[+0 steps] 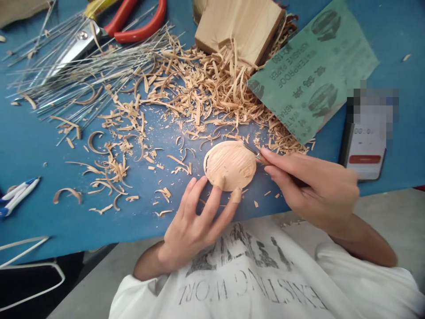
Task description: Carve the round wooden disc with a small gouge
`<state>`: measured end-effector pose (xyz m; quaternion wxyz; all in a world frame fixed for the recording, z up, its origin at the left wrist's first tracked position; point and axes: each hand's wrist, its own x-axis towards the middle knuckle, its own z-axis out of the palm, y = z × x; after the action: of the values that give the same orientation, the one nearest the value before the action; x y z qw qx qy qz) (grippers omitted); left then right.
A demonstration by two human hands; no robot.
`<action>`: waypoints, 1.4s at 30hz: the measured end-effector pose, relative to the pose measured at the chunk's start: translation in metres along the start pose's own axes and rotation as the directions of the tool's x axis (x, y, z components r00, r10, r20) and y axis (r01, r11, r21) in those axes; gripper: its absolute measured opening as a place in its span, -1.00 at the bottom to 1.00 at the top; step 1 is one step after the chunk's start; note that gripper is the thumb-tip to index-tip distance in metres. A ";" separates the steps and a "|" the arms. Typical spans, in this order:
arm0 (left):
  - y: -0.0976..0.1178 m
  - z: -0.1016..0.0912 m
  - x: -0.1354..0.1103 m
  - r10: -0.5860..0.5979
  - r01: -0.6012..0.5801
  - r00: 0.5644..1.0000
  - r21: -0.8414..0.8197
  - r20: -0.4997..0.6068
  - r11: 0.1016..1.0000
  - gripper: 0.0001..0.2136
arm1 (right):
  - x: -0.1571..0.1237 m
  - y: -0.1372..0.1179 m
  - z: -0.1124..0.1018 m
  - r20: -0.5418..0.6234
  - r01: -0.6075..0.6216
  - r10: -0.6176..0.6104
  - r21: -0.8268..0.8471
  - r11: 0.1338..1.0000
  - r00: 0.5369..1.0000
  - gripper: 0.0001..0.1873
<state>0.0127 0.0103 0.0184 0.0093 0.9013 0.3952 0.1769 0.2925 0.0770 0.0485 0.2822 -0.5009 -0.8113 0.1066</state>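
Note:
A round, pale wooden disc [229, 161] with carved grooves lies on the blue tabletop, a dark narrow gap showing near its left rim. My left hand [199, 217] holds it from the near side, fingers spread and tips against its edge and top. Two of those fingertips have tan coverings. In my right hand [312, 186] is a slim carving tool [257, 155], gripped between thumb and fingers. The metal tip touches the disc's upper right rim; most of the handle is hidden in my palm.
Curled wood shavings [199, 93] spread behind the disc, beside a wood block [239, 26] and green sandpaper [315, 66]. Red-handled scissors [142, 22] lie on thin metal wires [99, 66]. A phone [363, 150] is at right, pens [20, 195] at left.

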 end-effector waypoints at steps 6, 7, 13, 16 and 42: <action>0.000 -0.003 0.002 -0.034 0.034 0.999 -0.005 0.025 0.999 -0.15 | 0.002 -0.001 -0.003 0.040 0.029 -0.032 0.063 0.998 0.999 -0.55; -0.001 -0.003 0.003 -0.028 0.029 0.999 -0.019 0.039 0.999 -0.16 | 0.002 -0.001 -0.003 0.043 0.033 -0.036 0.071 0.997 0.998 -0.56; 0.000 -0.002 0.003 -0.019 0.019 1.000 0.001 0.023 1.000 -0.23 | 0.000 0.001 -0.006 0.106 0.042 -0.051 0.086 0.995 0.993 -0.47; 0.001 -0.001 0.002 -0.027 0.027 1.000 -0.011 0.006 1.000 -0.24 | -0.006 0.011 -0.017 0.159 0.071 -0.081 0.067 0.995 0.984 -0.49; -0.004 -0.009 0.001 0.005 0.003 0.997 -0.108 0.074 0.994 -0.29 | -0.001 0.047 -0.053 0.495 0.432 -0.406 0.066 0.899 0.769 -0.48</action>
<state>0.0075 0.0126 0.0261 0.0724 0.9057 0.3840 0.1646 0.3582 0.0922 0.0705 0.0675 -0.2700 -0.9495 0.1451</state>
